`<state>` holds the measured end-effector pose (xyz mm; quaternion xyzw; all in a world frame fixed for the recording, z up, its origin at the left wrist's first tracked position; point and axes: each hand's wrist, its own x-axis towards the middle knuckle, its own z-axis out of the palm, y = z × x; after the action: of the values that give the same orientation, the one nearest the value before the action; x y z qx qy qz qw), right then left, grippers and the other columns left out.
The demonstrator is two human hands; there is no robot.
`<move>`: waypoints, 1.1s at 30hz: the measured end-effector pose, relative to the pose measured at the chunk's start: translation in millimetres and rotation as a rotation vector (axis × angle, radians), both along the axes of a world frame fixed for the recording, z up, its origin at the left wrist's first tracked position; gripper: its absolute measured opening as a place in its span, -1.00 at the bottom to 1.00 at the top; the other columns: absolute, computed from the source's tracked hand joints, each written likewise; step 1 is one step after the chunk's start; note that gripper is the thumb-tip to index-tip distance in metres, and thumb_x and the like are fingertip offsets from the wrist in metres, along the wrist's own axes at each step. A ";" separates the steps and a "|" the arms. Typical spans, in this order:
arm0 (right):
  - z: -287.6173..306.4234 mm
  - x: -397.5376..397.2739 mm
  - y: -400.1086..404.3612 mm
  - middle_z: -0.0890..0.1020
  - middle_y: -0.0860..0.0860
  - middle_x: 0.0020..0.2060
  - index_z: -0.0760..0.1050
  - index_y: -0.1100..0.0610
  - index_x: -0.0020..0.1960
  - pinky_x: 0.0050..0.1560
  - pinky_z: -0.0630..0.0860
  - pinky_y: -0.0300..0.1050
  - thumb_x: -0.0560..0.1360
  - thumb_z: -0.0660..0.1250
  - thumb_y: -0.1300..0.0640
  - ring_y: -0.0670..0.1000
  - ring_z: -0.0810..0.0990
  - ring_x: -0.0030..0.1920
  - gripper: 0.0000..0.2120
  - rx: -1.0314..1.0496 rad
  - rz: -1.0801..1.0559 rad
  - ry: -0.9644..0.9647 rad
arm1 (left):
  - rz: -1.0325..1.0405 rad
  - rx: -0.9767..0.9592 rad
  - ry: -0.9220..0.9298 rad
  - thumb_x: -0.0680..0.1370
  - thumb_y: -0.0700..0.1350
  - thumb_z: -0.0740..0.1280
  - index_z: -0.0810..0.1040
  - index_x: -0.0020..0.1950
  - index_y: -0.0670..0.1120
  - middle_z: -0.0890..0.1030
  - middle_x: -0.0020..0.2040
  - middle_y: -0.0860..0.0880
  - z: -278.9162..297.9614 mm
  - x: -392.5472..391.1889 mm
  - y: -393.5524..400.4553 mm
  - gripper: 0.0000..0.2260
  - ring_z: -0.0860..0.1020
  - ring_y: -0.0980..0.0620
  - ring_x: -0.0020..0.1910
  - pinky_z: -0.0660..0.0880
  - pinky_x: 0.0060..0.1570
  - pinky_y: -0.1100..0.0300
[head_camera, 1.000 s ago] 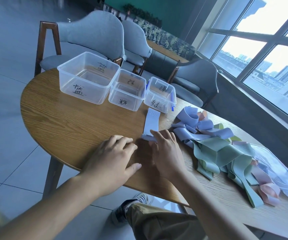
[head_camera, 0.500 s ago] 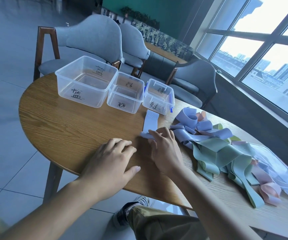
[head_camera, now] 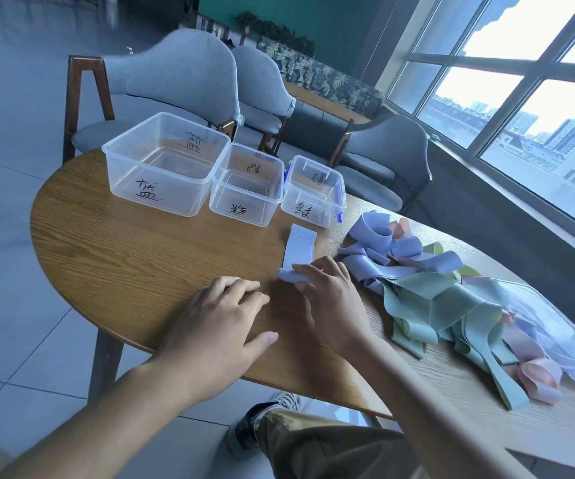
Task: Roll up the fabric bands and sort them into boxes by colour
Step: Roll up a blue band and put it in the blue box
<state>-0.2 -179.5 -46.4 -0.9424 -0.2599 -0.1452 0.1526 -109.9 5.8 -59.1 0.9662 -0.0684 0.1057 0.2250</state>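
R hand fingers curled on rolled end of lilac band at table centre, L hand flat beside it, fingers together, 3 clear boxes behind, band pile to R.

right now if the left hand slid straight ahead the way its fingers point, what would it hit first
Probably the rolled end of the lavender band under the right hand. The left hand lies flat on the table, fingers aimed up-right towards it; bare wood lies between.
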 end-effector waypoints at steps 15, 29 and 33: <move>-2.4 -69.5 -26.6 0.53 -0.18 0.02 0.47 -0.01 0.12 0.02 0.45 -0.04 0.60 0.34 0.12 0.01 0.44 0.04 -0.88 -0.007 0.039 -0.030 | 0.008 -0.009 -0.029 0.59 0.28 0.20 0.36 0.50 0.11 0.29 0.52 0.16 1.9 1.9 -1.8 -0.48 0.14 0.11 0.51 0.15 0.47 0.12; -4.4 -83.9 -16.0 0.46 -0.05 0.05 0.53 -0.04 0.23 0.04 0.49 0.00 0.62 0.28 0.13 0.06 0.43 0.08 -0.79 0.081 -0.086 0.008 | 0.018 -0.413 -0.101 0.53 -0.01 0.44 0.57 0.21 0.08 0.56 0.11 0.22 9.1 -7.8 -20.8 -0.74 0.52 0.21 0.12 0.45 0.17 0.24; -1.0 -88.9 -10.8 0.48 -0.06 0.12 0.49 -0.01 0.35 0.19 0.41 -0.09 0.66 0.22 0.05 0.00 0.43 0.18 -0.72 0.193 -0.146 0.138 | 0.046 -0.635 -0.077 0.50 -0.14 0.48 0.60 0.17 0.06 0.62 0.01 0.22 12.9 -13.2 -31.3 -0.73 0.58 0.31 0.03 0.49 0.08 0.43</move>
<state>-89.1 -190.3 -47.3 -0.9475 -0.1643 -0.1150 0.2491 -123.1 -25.5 -46.2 0.8442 -0.0186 0.1632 0.5102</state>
